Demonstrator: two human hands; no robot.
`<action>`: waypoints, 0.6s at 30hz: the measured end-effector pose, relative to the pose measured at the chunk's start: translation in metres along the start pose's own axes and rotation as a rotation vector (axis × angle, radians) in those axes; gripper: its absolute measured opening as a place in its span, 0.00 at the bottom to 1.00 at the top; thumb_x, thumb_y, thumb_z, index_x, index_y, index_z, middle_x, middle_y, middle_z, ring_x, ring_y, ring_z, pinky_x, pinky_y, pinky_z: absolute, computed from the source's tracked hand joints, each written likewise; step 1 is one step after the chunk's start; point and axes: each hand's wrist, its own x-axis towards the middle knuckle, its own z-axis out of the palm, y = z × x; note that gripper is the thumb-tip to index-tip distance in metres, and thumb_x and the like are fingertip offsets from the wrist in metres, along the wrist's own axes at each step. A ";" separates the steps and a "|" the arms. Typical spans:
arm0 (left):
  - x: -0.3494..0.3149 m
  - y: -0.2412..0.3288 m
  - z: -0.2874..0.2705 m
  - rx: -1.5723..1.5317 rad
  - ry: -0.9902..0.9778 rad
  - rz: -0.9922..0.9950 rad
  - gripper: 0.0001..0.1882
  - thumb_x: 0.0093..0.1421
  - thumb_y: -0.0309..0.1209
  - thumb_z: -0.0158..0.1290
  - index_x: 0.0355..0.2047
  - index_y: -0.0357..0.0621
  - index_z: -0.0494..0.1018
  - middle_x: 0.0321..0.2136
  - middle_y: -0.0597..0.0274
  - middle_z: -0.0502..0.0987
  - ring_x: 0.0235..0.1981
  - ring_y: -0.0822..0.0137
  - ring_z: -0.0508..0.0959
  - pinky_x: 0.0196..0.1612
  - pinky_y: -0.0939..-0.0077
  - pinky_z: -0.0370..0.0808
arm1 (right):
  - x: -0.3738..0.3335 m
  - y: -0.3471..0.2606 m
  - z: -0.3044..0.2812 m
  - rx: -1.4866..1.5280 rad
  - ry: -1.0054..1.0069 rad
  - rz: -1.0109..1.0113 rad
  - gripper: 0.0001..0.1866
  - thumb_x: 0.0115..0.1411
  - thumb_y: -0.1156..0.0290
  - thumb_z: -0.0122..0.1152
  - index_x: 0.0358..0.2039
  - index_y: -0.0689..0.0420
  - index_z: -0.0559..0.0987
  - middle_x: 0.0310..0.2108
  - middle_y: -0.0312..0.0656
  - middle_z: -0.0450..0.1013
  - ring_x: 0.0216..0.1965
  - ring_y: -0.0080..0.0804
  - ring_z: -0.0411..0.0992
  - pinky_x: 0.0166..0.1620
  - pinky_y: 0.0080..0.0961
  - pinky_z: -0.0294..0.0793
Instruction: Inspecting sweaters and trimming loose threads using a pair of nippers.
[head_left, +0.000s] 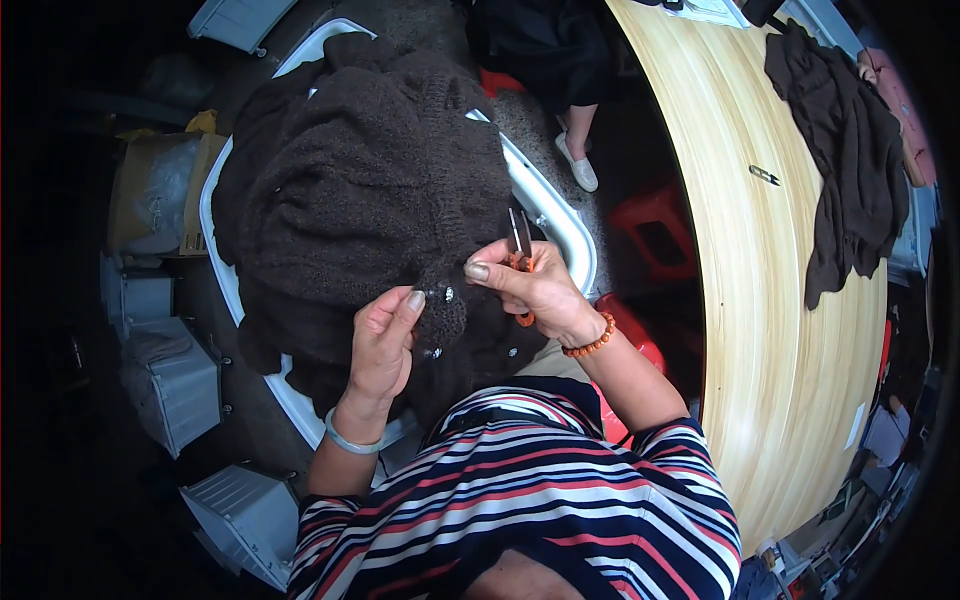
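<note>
A dark brown knit (365, 180) lies heaped over a white bin (560, 215), its near edge, set with small shiny studs, drawn toward the person. The left hand (385, 345) pinches that edge from below, thumb on top. Just to the right, the right hand (530, 290) is closed around orange-handled snips (519, 245), blades pointing up beside the knit. Well to the right, another brown garment (845, 150) lies on a wooden table (770, 330).
</note>
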 end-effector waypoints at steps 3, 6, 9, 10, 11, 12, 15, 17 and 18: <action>0.002 0.001 -0.004 -0.046 -0.029 0.005 0.09 0.66 0.27 0.46 0.41 0.36 0.73 0.34 0.66 0.77 0.36 0.79 0.75 0.43 0.84 0.71 | -0.003 0.001 -0.007 -0.060 0.075 -0.064 0.07 0.57 0.69 0.65 0.33 0.59 0.80 0.23 0.29 0.73 0.16 0.09 0.59 0.17 0.09 0.53; 0.003 0.001 -0.006 -0.131 -0.046 0.001 0.09 0.66 0.27 0.45 0.43 0.36 0.72 0.36 0.64 0.77 0.38 0.78 0.75 0.45 0.84 0.71 | -0.003 0.005 -0.012 -0.198 0.135 -0.110 0.07 0.58 0.70 0.65 0.33 0.60 0.80 0.24 0.29 0.73 0.21 0.10 0.64 0.22 0.09 0.60; 0.006 0.002 -0.008 -0.202 -0.067 -0.027 0.08 0.66 0.26 0.45 0.41 0.38 0.73 0.38 0.63 0.78 0.40 0.76 0.76 0.46 0.82 0.72 | -0.001 0.009 -0.009 -0.265 0.144 -0.250 0.07 0.58 0.72 0.64 0.33 0.62 0.80 0.26 0.30 0.74 0.26 0.11 0.67 0.29 0.10 0.66; 0.006 0.001 -0.008 -0.197 -0.064 -0.028 0.08 0.66 0.26 0.45 0.41 0.38 0.73 0.38 0.63 0.78 0.40 0.76 0.76 0.46 0.82 0.72 | -0.002 0.010 -0.007 -0.344 0.198 -0.246 0.07 0.58 0.72 0.63 0.34 0.63 0.80 0.26 0.30 0.74 0.27 0.11 0.67 0.31 0.11 0.67; 0.006 0.001 -0.008 -0.151 -0.056 -0.003 0.09 0.66 0.26 0.45 0.42 0.37 0.72 0.37 0.63 0.77 0.39 0.77 0.76 0.46 0.83 0.71 | -0.002 0.010 -0.005 -0.319 0.156 -0.319 0.07 0.58 0.72 0.63 0.34 0.63 0.80 0.26 0.30 0.74 0.27 0.11 0.67 0.31 0.11 0.67; 0.006 0.000 -0.008 -0.118 -0.056 0.027 0.09 0.66 0.27 0.45 0.42 0.36 0.72 0.36 0.64 0.77 0.38 0.78 0.75 0.45 0.84 0.71 | -0.005 0.009 -0.002 -0.330 0.116 -0.328 0.08 0.58 0.72 0.64 0.34 0.63 0.80 0.26 0.30 0.74 0.26 0.11 0.66 0.30 0.10 0.66; 0.006 -0.005 -0.006 0.063 -0.012 0.059 0.09 0.67 0.28 0.45 0.41 0.36 0.73 0.33 0.67 0.77 0.34 0.81 0.73 0.41 0.86 0.70 | -0.013 0.006 0.007 -0.562 0.034 -0.274 0.15 0.53 0.69 0.70 0.37 0.63 0.79 0.31 0.32 0.73 0.29 0.12 0.67 0.32 0.11 0.66; 0.006 -0.007 -0.006 0.210 -0.021 0.104 0.09 0.67 0.28 0.46 0.39 0.35 0.73 0.30 0.69 0.75 0.32 0.82 0.71 0.38 0.87 0.69 | -0.011 0.006 0.016 -0.794 -0.002 -0.497 0.21 0.48 0.67 0.73 0.40 0.64 0.78 0.33 0.37 0.71 0.29 0.17 0.67 0.30 0.16 0.65; 0.006 -0.008 -0.006 0.353 -0.038 0.163 0.10 0.66 0.29 0.46 0.37 0.35 0.74 0.28 0.71 0.74 0.30 0.84 0.69 0.36 0.88 0.67 | -0.013 0.006 0.018 -0.830 0.011 -0.519 0.19 0.49 0.69 0.71 0.39 0.65 0.78 0.31 0.40 0.71 0.30 0.22 0.68 0.32 0.18 0.66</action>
